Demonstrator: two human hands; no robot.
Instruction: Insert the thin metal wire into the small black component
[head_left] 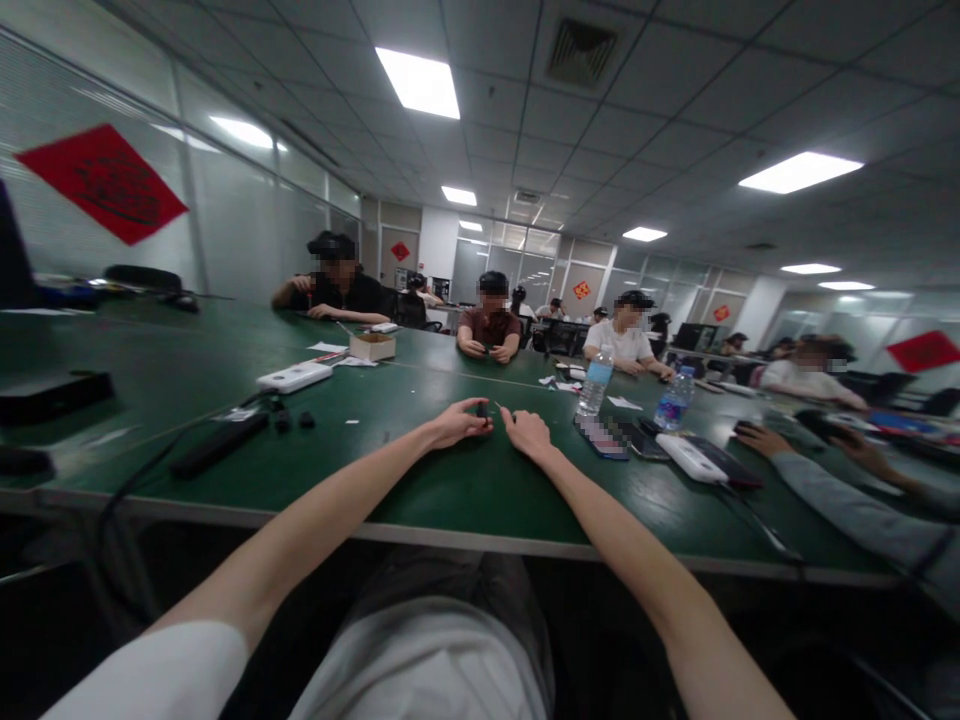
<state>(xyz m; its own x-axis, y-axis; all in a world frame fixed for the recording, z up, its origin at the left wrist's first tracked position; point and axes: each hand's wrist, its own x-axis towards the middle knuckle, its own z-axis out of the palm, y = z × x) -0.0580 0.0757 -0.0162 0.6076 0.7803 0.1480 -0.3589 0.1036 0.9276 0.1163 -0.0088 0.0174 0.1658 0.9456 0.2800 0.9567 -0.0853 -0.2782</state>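
Fingers of the left hand (459, 425) clenched a small black part (482, 409) just above the green bench (420, 490), while the right hand (527, 433) lay close beside it, too small to tell whether its fingers gripped anything; a white device (294, 377) sat farther left

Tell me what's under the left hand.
Green tabletop shows around the left hand, with a small dark object at its fingertips; the spot directly beneath the palm is covered, so nothing there can be seen.
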